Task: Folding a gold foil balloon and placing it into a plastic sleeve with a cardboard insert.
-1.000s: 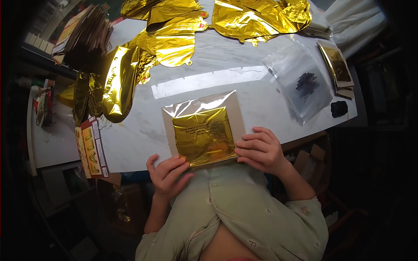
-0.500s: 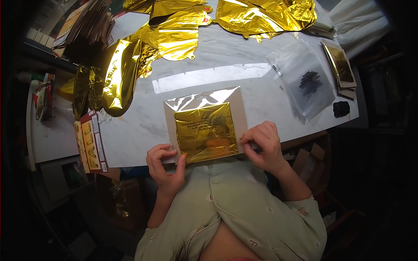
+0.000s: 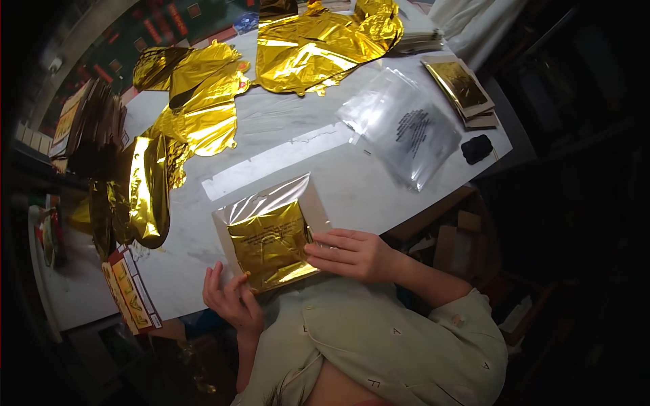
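While resting by the near-left corner of the sleeved gold packet [image 3: 267, 247], left hand [image 3: 233, 301]: fingers apart, loosely bent, with index tip at that corner.
Right hand [image 3: 355, 256]: fingers straight, side by side, laid over the packet's right border; with thumb out of sight, grip beneath impossible to tell.
Sleeved gold packet: flat on marbled table [image 3: 332, 186], at near edge, between both hands; ahead and right of left fingers, partly under right fingertips. Nearly square, without obvious long axis; slotted end away from body, leaning left. Right hand nearer its middle.
Red-bordered card [image 3: 132, 291]: at left table edge.
Black lump [image 3: 477, 149]: near right edge.
Clear printed bags [image 3: 409, 128]: overlapping, beyond right hand.
Other gold packets [image 3: 457, 88]: stacked at far right.
Brown card stack [image 3: 91, 128]: at far left.
Limp gold foil [image 3: 318, 54]: spread along left and far sides.
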{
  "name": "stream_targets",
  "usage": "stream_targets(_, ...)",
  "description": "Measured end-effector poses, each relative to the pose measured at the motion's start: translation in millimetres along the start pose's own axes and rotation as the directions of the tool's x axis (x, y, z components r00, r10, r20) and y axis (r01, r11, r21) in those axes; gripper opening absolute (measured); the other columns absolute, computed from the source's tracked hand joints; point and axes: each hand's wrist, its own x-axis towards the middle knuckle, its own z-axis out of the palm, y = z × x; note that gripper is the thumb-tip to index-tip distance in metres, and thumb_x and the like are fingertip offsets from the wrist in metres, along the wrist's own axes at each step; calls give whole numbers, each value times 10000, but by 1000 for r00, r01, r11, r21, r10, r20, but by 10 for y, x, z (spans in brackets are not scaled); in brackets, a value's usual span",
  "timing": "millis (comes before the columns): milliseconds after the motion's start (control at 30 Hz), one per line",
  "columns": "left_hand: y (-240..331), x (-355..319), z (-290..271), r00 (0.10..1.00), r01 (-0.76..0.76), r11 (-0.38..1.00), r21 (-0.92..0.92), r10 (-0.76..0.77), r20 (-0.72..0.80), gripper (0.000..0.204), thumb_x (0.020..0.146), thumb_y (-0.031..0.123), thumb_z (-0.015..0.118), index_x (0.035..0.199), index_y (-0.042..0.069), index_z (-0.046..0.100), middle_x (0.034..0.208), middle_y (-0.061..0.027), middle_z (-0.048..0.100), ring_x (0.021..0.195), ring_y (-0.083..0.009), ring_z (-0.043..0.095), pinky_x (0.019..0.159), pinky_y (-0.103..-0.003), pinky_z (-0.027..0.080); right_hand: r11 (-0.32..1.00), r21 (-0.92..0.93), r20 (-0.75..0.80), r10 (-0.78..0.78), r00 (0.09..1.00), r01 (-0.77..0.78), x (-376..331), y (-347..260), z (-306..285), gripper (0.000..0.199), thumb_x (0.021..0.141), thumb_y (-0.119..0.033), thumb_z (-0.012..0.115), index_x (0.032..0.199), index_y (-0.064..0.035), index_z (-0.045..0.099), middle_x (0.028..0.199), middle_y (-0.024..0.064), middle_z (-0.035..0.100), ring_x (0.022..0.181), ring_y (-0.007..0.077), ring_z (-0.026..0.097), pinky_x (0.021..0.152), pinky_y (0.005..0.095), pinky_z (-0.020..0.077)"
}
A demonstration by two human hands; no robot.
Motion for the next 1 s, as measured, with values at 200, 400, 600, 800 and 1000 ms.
stream_targets(200,-63,-11,62,982,113,993,-33,-116,-151,255,917,-12,525,1107,37,686,1450,-200,589,1366,-434,514,1146,-526,371,922,-305,-369,118,922,-240,-24,461,-1097,147,973,-73,695,1105,-51,757,1073,131,796,967,285,786,785,375,638)
stream_targets(400,-21,34,44,994,73,997,7,-73,-82,268,912,-39,509,1114,13,677,1443,-198,595,1364,-399,525,1137,-493,376,515,-530,-719,147,679,-673,-535,1702,-1892,289,1065,-70,625,1338,-21,709,1293,153,746,1124,292,755,935,357,611)
stream_targets(600,42,57,-48,992,109,994,-31,-111,-68,288,895,-60,527,1122,28,679,1424,-182,603,1315,-398,556,1136,-500,389,188,-583,-408,774,485,-790,-985,2286,-1693,323,1013,-258,715,1222,-15,755,1205,184,758,1114,349,728,929,417,577)
stream_targets(800,214,649,-261,995,37,975,-217,-16,100,314,915,-34,582,1212,19,670,1428,-198,593,1289,-411,575,1092,-485,459,755,-251,-331,521,787,-605,341,2178,-1283,288,972,-210,763,1169,-1,768,1169,172,767,1057,349,735,949,382,560)
stream_targets(1000,400,1768,802,861,-334,871,-359,437,259,416,965,88,647,1374,22,605,1521,-207,534,1332,-404,554,1118,-474,463,910,-190,20,379,925,-369,1781,2413,-207,294,970,-361,712,1001,-81,797,981,143,738,924,355,718,814,479,558)
